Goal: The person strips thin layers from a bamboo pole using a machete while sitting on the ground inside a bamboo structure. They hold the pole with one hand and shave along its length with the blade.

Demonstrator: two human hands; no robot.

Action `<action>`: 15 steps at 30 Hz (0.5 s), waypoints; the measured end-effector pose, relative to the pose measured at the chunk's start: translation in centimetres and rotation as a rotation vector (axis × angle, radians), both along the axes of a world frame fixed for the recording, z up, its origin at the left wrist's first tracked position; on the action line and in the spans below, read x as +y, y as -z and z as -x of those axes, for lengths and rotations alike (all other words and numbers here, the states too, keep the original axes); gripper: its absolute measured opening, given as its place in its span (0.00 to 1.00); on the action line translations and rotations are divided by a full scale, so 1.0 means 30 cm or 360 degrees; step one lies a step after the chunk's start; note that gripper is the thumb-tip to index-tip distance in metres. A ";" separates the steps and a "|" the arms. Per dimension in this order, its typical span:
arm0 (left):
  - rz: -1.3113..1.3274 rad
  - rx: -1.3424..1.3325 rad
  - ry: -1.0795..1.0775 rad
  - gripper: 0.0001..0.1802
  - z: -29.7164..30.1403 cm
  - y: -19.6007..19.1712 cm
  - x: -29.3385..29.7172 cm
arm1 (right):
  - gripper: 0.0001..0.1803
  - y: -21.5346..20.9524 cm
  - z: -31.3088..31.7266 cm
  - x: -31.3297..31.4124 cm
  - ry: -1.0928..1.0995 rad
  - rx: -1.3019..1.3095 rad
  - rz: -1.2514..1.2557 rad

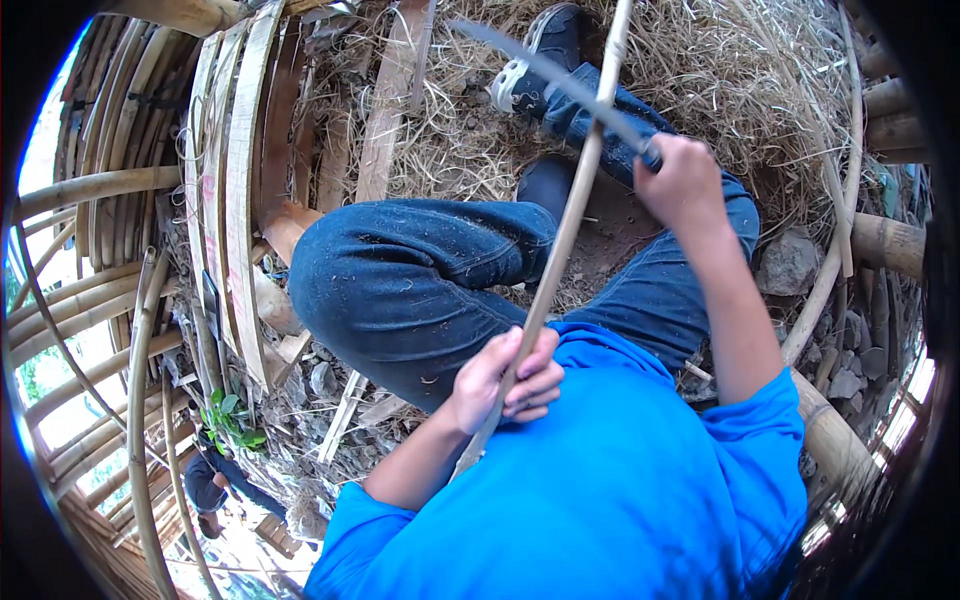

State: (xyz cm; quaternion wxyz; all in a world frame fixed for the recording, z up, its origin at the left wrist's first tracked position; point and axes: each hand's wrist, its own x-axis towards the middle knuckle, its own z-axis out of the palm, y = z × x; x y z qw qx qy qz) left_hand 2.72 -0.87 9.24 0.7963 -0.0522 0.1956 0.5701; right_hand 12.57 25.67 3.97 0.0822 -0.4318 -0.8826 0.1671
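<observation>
Left grip [508, 380] is closed around the bamboo stick [562, 240] near its lower end; right grip [682, 185] is closed on the dark handle of the long-bladed knife [572, 90]. Stick runs slantwise above the lap, low end by the blue shirt [590, 480], far end out of view past the top. Looks like the low end is kept at the torso to steady it, but can't tell if it presses or just overlaps in this view. Blade crosses the stick well ahead of the left grip, probably to keep the fingers clear; can't tell if the edge touches, blade is a bit blurred. Legs in jeans [400, 270] are bent and splayed, which likely leaves space under the stick. Room: blade points up-left, tip over the straw-like shavings [760, 80] on the ground, past a dark shoe [518, 85]. Shoe and shins sit close below the blade in this view, so that's the tight side. Ground's left side is bounded by pale slats [242, 190]; right side by a thin bamboo pole [848, 190], a grey rock [790, 262] and a thick bamboo pole [830, 435] near the right elbow. Another person [215, 475] is well apart, lower left.
</observation>
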 end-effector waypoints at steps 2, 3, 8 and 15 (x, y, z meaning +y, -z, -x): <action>-0.0061 -0.0085 0.0036 0.25 -0.025 0.014 -0.012 | 0.10 0.028 -0.026 0.103 0.0133 -0.0085 0.0053; -0.0055 -0.0084 0.0030 0.25 -0.025 0.012 -0.016 | 0.11 0.017 -0.025 0.134 0.0198 -0.0177 0.0108; -0.0040 -0.0024 0.0039 0.25 -0.012 0.004 -0.006 | 0.13 0.013 0.025 0.183 0.0215 -0.0219 0.0052; 0.0029 -0.0013 0.0117 0.24 -0.038 0.032 -0.033 | 0.15 0.083 -0.087 0.433 0.0514 -0.0350 0.0008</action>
